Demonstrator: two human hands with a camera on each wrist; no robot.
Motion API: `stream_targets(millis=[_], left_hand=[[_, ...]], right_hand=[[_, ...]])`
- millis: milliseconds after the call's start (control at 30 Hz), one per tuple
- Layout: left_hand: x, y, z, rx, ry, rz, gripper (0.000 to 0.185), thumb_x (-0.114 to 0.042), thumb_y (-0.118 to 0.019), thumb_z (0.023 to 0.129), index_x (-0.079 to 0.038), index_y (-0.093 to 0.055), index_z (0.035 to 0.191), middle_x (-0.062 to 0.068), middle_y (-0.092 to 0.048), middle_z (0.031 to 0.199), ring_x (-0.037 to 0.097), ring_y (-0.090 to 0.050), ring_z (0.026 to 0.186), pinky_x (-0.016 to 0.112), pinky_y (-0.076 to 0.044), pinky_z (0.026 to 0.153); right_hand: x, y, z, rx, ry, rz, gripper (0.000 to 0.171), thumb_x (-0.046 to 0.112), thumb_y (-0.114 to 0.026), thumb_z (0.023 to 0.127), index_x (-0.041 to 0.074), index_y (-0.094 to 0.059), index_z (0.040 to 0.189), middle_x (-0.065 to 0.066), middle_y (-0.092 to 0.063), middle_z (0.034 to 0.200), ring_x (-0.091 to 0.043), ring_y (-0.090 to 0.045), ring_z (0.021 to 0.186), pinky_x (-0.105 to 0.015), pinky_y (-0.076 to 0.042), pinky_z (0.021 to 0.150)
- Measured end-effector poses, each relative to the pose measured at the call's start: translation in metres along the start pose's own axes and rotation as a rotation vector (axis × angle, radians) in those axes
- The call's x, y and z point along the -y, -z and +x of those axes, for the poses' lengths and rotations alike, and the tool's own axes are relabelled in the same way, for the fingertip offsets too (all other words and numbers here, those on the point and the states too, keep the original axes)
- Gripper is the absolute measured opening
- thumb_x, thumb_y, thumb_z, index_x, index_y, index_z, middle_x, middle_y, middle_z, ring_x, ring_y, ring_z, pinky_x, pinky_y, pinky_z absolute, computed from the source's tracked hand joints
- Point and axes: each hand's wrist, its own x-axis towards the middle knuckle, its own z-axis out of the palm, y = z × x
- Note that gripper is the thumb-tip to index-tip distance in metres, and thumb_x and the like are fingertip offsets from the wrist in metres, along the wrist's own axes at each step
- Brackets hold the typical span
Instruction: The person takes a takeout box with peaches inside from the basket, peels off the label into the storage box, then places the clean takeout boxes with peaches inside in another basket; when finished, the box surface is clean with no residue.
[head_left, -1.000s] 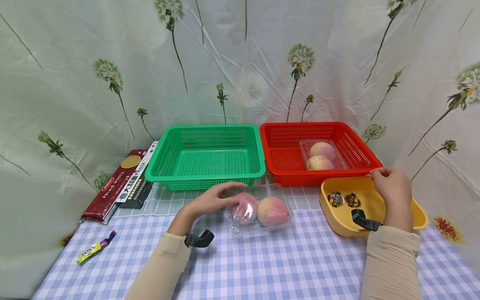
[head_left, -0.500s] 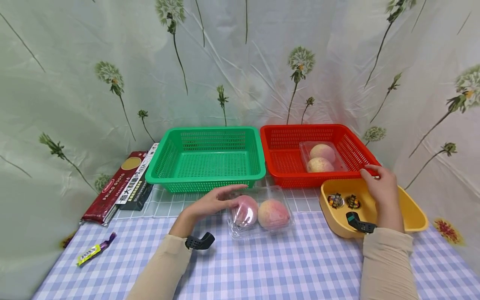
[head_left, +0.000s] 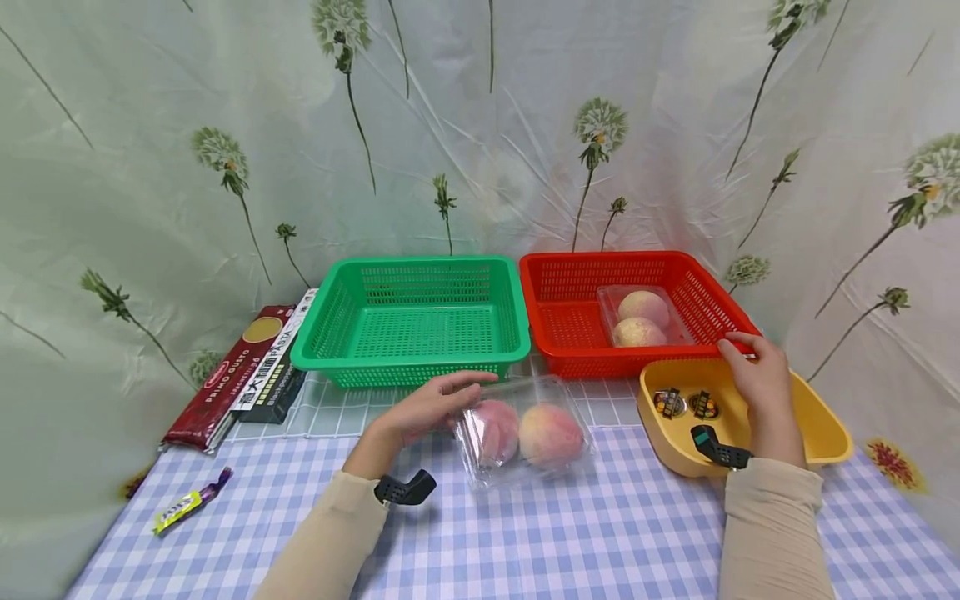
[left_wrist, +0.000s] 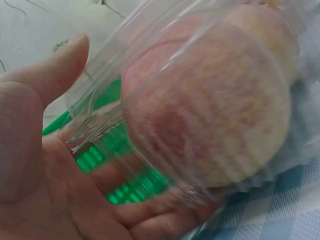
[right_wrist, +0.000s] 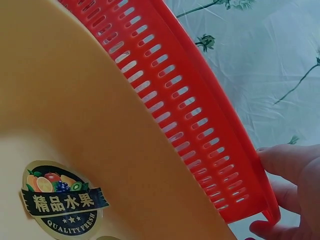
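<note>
Roughly, left to right:
far left of left hand: candy wrapper (head_left: 185,500) and pasta packs (head_left: 247,367) on the bench (head_left: 525,542), well apart from either hand.
left hand: left hand (head_left: 427,406) grips the near-left end of the clear peach box (head_left: 525,429); the wrist view shows the palm (left_wrist: 45,200) against the box end, thumb over the top edge, fingers under the bottom edge.
peach box position: directly right of the left hand, touching it; on or just off the bench, cannot tell which; it looks a little tilted.
peach box axis: long axis runs left-right, away from the left palm; two peaches side by side, the nearer one (left_wrist: 210,115) right against the hand.
nearer hand: left hand is on the box; right hand is well to the right of it.
green basket: green basket (head_left: 408,317) just beyond the left hand, nothing visible inside.
red basket: red basket (head_left: 570,325) beyond and between the hands, with a second peach box (head_left: 641,317) in its right half.
right hand: right hand (head_left: 757,379) fingertips (right_wrist: 287,165) touch the near-right corner of the red basket rim; fingers lightly bent, no clear grasp, holds nothing.
yellow bowl: yellow bowl (head_left: 821,425) under and just near of the right hand, butted against the red basket's front wall; fruit sticker (right_wrist: 62,200) inside.
</note>
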Motion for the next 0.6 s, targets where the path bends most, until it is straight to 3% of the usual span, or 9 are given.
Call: stream_targets(millis=[167, 367, 433, 600], left_hand=[[-0.003, -0.003, -0.002, 0.08, 0.055, -0.023, 0.05, -0.032, -0.054, 0.102, -0.021, -0.045, 0.15, 0.011, -0.041, 0.156, 0.021, -0.055, 0.122, 0.037, -0.052, 0.093], [-0.005, -0.007, -0.001, 0.166, -0.012, -0.052, 0.059, -0.025, -0.059, 0.1, -0.01, -0.039, 0.153, 0.014, -0.041, 0.158, 0.025, -0.052, 0.132, 0.033, -0.047, 0.1], [-0.006, -0.009, 0.0, 0.182, -0.034, -0.07, 0.058, -0.022, -0.058, 0.1, -0.008, -0.038, 0.153, 0.017, -0.043, 0.156, 0.024, -0.053, 0.133, 0.032, -0.049, 0.099], [-0.015, -0.013, -0.003, 0.157, -0.067, -0.117, 0.051, -0.024, -0.057, 0.1, -0.011, -0.046, 0.149, 0.014, -0.047, 0.152, 0.018, -0.062, 0.113, 0.033, -0.056, 0.083]], right_hand=[[0.002, 0.0, 0.0, 0.008, -0.032, 0.007, 0.06, 0.04, -0.046, 0.103, 0.0, -0.044, 0.147, -0.028, -0.032, 0.151, -0.025, -0.041, 0.104, -0.014, -0.039, 0.068], [-0.001, -0.001, -0.003, 0.008, -0.028, 0.011, 0.059, 0.041, -0.046, 0.102, 0.001, -0.045, 0.146, -0.02, -0.042, 0.14, -0.018, -0.043, 0.095, -0.015, -0.039, 0.068], [-0.001, -0.001, -0.003, 0.005, -0.034, 0.012, 0.059, 0.041, -0.046, 0.102, 0.002, -0.046, 0.146, -0.015, -0.046, 0.134, -0.015, -0.043, 0.093, -0.015, -0.039, 0.068], [0.0, -0.001, 0.0, 0.009, -0.039, 0.027, 0.059, 0.043, -0.048, 0.101, 0.004, -0.046, 0.146, -0.003, -0.049, 0.117, -0.013, -0.043, 0.089, -0.016, -0.04, 0.068]])
